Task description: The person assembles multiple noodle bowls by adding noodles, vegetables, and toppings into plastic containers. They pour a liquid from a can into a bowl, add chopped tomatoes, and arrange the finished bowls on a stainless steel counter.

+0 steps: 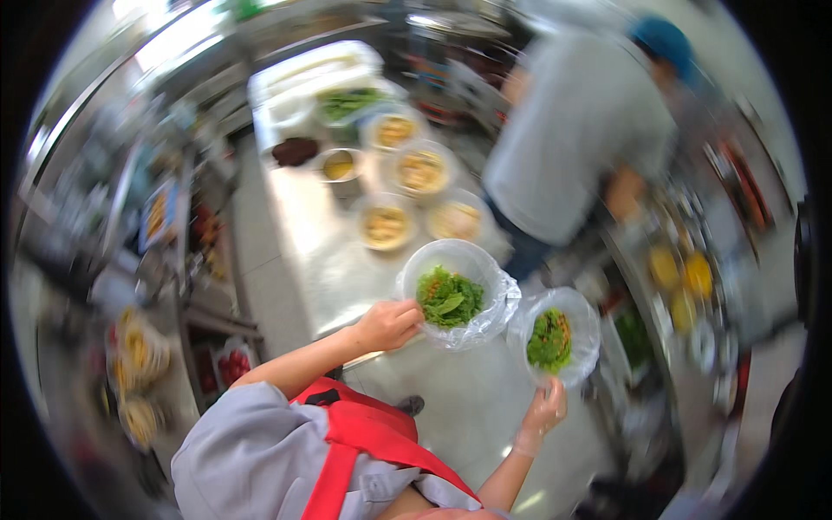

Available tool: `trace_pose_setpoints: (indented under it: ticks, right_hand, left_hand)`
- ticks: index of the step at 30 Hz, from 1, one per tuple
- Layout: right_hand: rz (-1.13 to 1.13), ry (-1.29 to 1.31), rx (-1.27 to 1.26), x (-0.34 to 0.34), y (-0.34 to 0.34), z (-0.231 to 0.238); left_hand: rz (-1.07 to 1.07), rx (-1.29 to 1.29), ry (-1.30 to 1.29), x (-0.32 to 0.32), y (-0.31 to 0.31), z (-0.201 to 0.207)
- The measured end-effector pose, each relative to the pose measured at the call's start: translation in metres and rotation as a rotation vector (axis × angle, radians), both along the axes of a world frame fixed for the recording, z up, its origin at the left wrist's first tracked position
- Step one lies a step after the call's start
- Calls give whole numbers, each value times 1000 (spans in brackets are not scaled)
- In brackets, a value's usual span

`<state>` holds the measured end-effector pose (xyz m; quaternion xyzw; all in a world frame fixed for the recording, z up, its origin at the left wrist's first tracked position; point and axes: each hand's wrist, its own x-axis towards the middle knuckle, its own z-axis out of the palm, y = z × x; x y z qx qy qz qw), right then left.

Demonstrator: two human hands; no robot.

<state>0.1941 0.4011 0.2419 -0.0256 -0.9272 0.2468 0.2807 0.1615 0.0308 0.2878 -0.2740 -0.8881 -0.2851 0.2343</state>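
Steel counter, four bowls of yellow food, tray of greens, co-worker in grey shirt

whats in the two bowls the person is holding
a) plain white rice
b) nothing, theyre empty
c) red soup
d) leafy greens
d, the plastic-lined bowl held by the left hand and the smaller bowl held by the right hand both show green leaves.

Clear glossy plastic bowls; shiny steel counter; red cloth apron.
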Motion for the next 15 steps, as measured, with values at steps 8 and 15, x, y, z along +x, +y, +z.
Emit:
trace_pose_setpoints:
  ticks: [8,15]
  right_hand:
    - [833,205,-103,-121,-320,39]
    - [1116,359,-80,-204,-762,125]
  left_hand:
    - [921,85,267,103,-285,18]
    - [1435,1,543,128,-619,76]
